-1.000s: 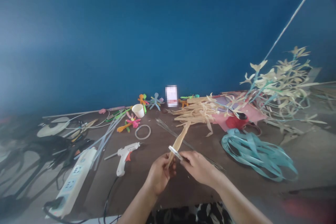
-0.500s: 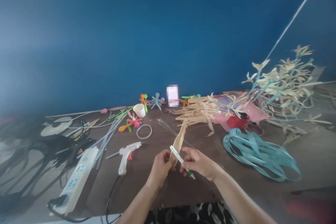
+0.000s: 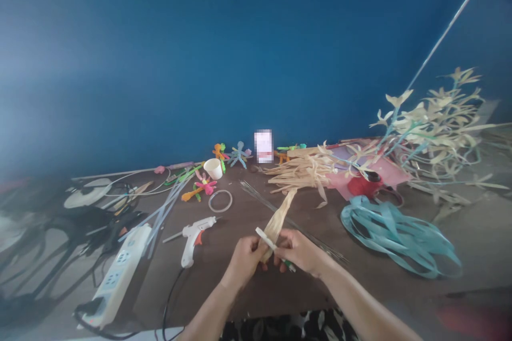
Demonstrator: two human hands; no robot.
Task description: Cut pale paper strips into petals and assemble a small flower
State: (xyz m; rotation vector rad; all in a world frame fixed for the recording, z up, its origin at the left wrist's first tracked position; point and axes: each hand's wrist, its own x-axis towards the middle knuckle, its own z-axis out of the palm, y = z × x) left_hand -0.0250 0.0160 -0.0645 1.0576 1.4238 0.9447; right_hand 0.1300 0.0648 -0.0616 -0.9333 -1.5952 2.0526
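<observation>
Close to the table's front edge, my left hand (image 3: 246,258) pinches the lower end of a tan dried corn husk (image 3: 282,212), whose wider part slants up and away to the right. My right hand (image 3: 301,250) is closed around a slim white pen-like stick (image 3: 264,237) with a green part near its lower end. The stick lies across the husk, pointing up to the left; its exact kind does not show. Both hands are almost touching, and some fingertips are hidden behind the husk.
Left of my hands lie a white glue gun (image 3: 194,237), a clear ring (image 3: 220,201) and a power strip (image 3: 116,277). Thin wires (image 3: 256,192) and a pile of husks (image 3: 300,170) are beyond. At right are teal ribbon (image 3: 394,240) and a red spool (image 3: 364,185).
The husk's upper end has tilted to the right. The white stick has shifted slightly left and down against it, and both hands stay closed close together.
</observation>
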